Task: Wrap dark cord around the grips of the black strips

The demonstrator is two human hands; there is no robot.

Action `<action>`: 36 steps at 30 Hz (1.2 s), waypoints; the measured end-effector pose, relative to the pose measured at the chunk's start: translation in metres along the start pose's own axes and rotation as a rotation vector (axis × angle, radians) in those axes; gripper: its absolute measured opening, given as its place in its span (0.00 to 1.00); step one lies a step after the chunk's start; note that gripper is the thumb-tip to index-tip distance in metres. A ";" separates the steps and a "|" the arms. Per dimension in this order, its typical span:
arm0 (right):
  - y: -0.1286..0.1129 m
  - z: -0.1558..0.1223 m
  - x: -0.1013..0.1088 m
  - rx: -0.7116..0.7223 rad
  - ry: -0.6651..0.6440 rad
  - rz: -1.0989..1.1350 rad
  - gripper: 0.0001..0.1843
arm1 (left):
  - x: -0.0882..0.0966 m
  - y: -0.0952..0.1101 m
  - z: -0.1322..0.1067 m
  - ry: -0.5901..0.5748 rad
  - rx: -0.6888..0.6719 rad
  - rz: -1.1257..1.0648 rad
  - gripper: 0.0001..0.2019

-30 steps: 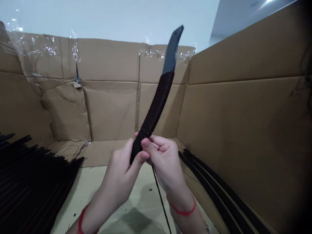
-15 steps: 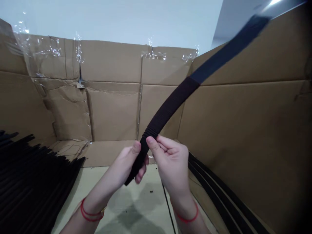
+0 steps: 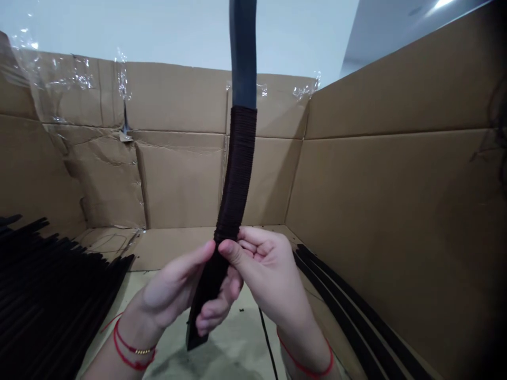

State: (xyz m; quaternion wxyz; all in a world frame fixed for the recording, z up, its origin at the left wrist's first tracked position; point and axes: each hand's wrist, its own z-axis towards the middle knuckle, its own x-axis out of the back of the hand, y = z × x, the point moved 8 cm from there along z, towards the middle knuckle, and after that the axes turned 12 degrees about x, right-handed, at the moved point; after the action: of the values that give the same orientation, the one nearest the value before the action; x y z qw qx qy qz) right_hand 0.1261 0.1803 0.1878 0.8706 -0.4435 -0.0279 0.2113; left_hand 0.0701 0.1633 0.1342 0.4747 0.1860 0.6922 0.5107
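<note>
A long, curved black flat bar (image 3: 244,58) stands nearly upright before me, its top running out of the view. Dark brown cord is wound in tight, close turns around its middle stretch, forming a wrapping (image 3: 238,158). My left hand (image 3: 190,285) is closed around the bar's lower end, thumb on the near face and fingers curled round the far side. Just below the lowest turns, my right hand (image 3: 269,274) pinches at the bar and the wrapping's edge; what lies between its fingertips is partly hidden. A loose dark cord (image 3: 268,338) hangs below my right hand.
Brown cardboard walls (image 3: 182,179) with clear tape enclose the pale work surface (image 3: 237,338). Many similar black bars (image 3: 51,301) lie piled at the left. Several long black strips (image 3: 348,311) run along the right wall.
The bar has swung from leaning right to nearly upright, its lower end coming down and left. Both hands stay on it near the wrapping's lower edge; the left fingers have loosened slightly.
</note>
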 end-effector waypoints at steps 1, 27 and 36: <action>0.001 0.000 0.000 -0.014 -0.005 0.007 0.12 | 0.002 0.002 0.001 0.023 -0.012 0.004 0.24; -0.018 -0.009 0.007 0.161 0.113 -0.013 0.07 | -0.019 -0.002 0.010 -0.116 -0.078 -0.122 0.25; -0.015 -0.003 -0.001 0.081 -0.009 0.065 0.09 | -0.017 0.008 -0.003 -0.069 -0.139 -0.105 0.23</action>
State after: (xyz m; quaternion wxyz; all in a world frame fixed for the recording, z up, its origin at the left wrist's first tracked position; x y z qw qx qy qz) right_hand 0.1308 0.1704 0.1977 0.8804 -0.4075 -0.0089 0.2426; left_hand 0.0741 0.1524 0.1494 0.5361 0.1333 0.6472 0.5253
